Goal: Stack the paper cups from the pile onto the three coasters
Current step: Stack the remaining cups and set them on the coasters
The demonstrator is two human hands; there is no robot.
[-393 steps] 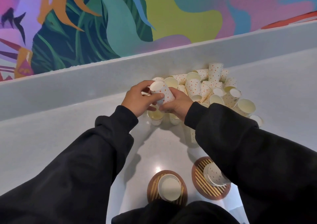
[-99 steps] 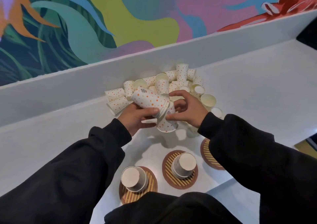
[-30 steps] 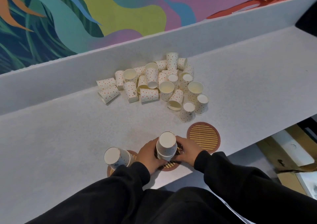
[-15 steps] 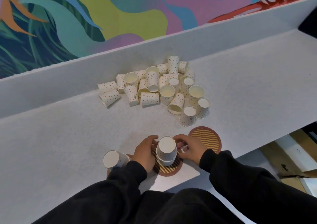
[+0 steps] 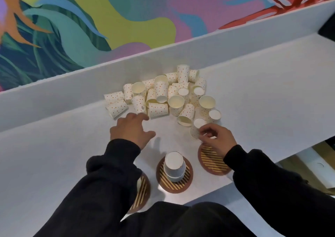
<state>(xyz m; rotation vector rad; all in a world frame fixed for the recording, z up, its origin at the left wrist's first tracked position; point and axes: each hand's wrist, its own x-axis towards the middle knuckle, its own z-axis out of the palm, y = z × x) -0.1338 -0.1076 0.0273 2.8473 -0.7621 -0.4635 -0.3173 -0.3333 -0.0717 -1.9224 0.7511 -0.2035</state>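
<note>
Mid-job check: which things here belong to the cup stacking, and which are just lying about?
Job: cup pile, cup stack, left coaster, middle coaster, right coaster, loose cup pinched by right hand, left hand.
Lying about: cardboard below the counter, wall mural.

No text, number or brand can be read. One paper cup [image 5: 138,102] at the near-left edge of the pile [image 5: 163,95] has a small dark round mark [image 5: 142,107] on its dotted wall. A neighbouring cup [image 5: 128,93] just behind it has a similar mark. Both are too small and blurred to make out any letters.
</note>
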